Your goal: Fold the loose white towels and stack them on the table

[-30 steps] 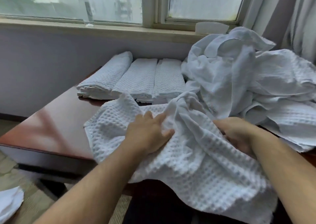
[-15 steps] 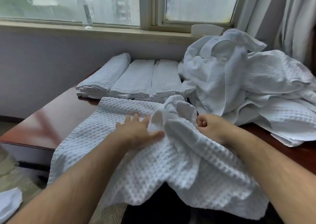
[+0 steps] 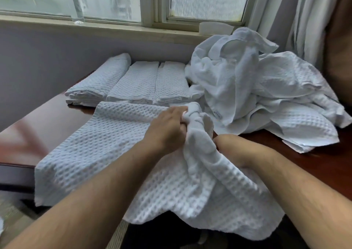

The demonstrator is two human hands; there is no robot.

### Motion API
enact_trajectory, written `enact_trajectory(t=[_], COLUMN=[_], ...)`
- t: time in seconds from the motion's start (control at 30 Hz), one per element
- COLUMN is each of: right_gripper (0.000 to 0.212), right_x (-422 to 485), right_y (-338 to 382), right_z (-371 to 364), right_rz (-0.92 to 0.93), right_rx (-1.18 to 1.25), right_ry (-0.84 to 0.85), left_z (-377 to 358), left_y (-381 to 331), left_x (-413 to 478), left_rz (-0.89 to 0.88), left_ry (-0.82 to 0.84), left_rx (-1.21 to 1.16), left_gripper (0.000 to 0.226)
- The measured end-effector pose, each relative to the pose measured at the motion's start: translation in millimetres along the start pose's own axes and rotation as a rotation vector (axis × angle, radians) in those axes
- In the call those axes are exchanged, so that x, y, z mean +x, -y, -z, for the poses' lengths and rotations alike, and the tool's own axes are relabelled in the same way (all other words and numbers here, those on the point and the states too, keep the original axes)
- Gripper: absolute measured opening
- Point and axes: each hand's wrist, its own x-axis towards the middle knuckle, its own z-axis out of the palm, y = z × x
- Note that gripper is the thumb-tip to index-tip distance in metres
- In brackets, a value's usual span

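A white waffle-weave towel (image 3: 106, 146) lies spread across the dark wooden table (image 3: 47, 123) and hangs over its near edge. My left hand (image 3: 167, 128) grips a bunched ridge of this towel near its far right corner. My right hand (image 3: 226, 146) is mostly hidden under the bunched cloth, and its fingers do not show. Behind the spread towel, three folded white towels (image 3: 137, 83) lie side by side against the wall. A heap of loose white towels (image 3: 257, 88) fills the table's right side.
A windowsill (image 3: 114, 29) runs behind the table with a clear plastic bottle (image 3: 75, 3) and a white box (image 3: 215, 28) on it. Curtains (image 3: 304, 20) hang at the right. The floor shows at the lower left, below the table's left edge.
The towel's left part has been spread flatter and further left over the table edge. My left hand has gone from pressing flat to gripping the bunched cloth. My right hand has slipped under the fold.
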Motion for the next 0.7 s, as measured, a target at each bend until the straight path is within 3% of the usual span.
enact_trajectory(t=[0.1,0.23,0.33,0.43,0.53,0.63,0.7], right_gripper=[0.015,0.027,0.027,0.038,0.05,0.046,0.036], right_x=[-8,-18,-21,-31,-47,-63,-69], right_y=[-6,-5,-9,-35,-80,-127,-141], right_z=[-7,-8,3,36,64,66,55], right_rz=[0.027,0.06,0.011,-0.094,-0.306,-0.652,-0.833], right_rx=[0.048,0.046,-0.077,-0.093,0.097,0.267,0.108], right_ry=[-0.087,0.026,0.075,-0.136,-0.481,-0.893,-0.946], left_z=[-10,-19,-21,-18,-20,-31,-36], left_y=[8,16,12,10,9,10,7], left_x=[-6,-6,-7,-11,-14,-21,-22], left_rz=[0.036,0.119,0.166,0.194,0.148,0.2,0.234], left_ry=[0.067,0.152,0.214,0.233,0.294,0.369,0.382], left_rx=[-0.285,-0.185,-0.169,-0.127,0.038,0.302,0.341], left_gripper=[0.02,0.01,0.037,0.067,0.085,0.086,0.081])
